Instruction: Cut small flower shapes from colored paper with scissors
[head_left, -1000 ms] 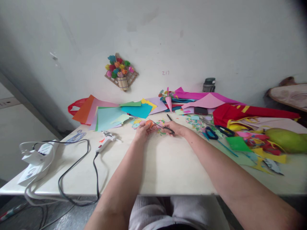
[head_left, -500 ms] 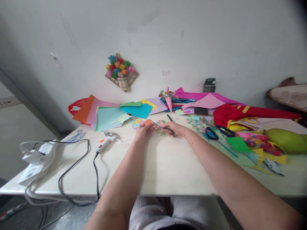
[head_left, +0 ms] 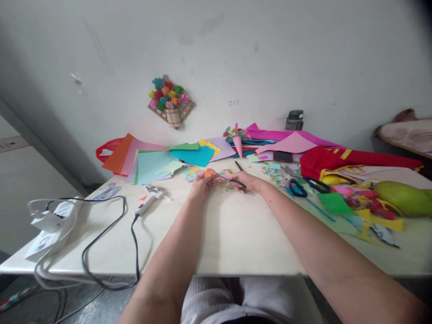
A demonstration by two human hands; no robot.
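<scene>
Near the middle of the table, my left hand (head_left: 201,185) pinches a small orange paper piece (head_left: 209,173). My right hand (head_left: 249,182) grips dark-handled scissors (head_left: 239,182), whose blades point left and reach the orange paper. Small multicoloured paper scraps (head_left: 227,176) lie between and behind the hands. A thin black stick-like object (head_left: 238,165) lies just behind my right hand.
On the left are a glue gun (head_left: 148,202) with a looping black cable and a power strip (head_left: 56,229). Coloured sheets (head_left: 153,164) line the back. To the right lie blue-handled scissors (head_left: 297,188), red cloth (head_left: 357,162) and a green fruit-like object (head_left: 405,199).
The orange paper between my left fingers has turned slightly and shows a little more of its face. Both hands keep nearly the same place.
</scene>
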